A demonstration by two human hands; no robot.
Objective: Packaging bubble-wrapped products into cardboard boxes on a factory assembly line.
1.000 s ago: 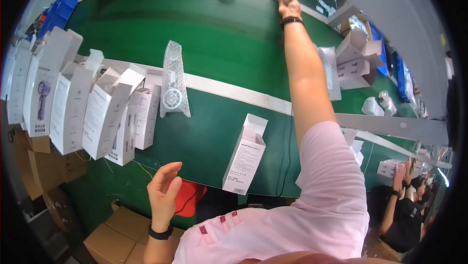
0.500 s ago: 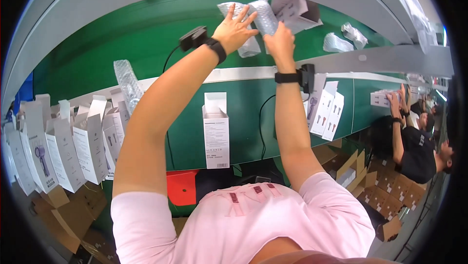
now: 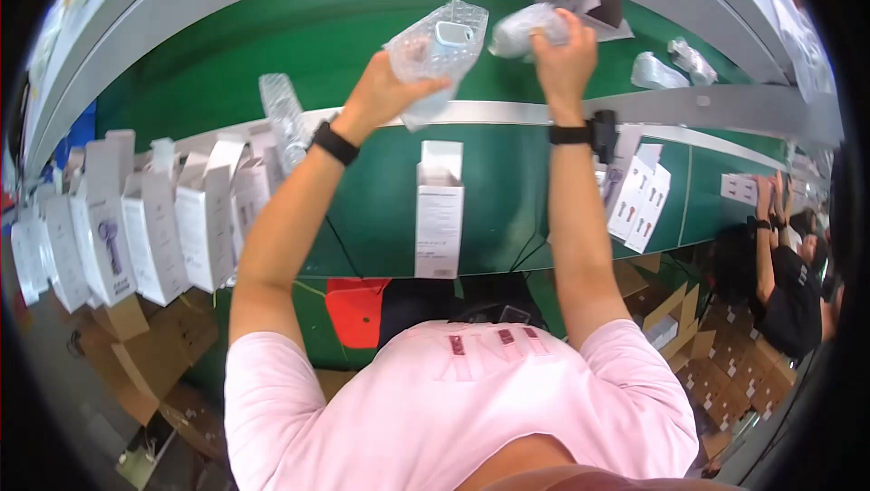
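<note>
In the head view, the left hand (image 3: pixel 390 83) is closed around a clear bubble-wrap pouch (image 3: pixel 460 56) at 12 o'clock, a pale blue-and-white device showing through it. The thumb presses the near face and the fingers lie behind, probably because soft film slides unless pinched from both sides.

The right hand (image 3: pixel 564 52) grips a rounded, translucent bubble-wrap bundle (image 3: pixel 524 31) at 1 o'clock, fingers over its right end; a firm hold there would suit a slippery, bulky wrap. What is inside cannot be told. The two wrapped things are apart, each with its own hand.

At the centre, on the dark green tabletop (image 3: pixel 503 174), is a tall white cardboard carton (image 3: pixel 439 224). Its open end and raised flap point toward 12 o'clock, perhaps so that the mouth stays uncovered and within reach.

Toward 9 o'clock, upright white printed cartons (image 3: pixel 107 237) are packed side by side, presumably to save room. Another bubble-wrap pouch (image 3: pixel 283 110) lies at 10 o'clock, just beyond the left forearm.
</note>
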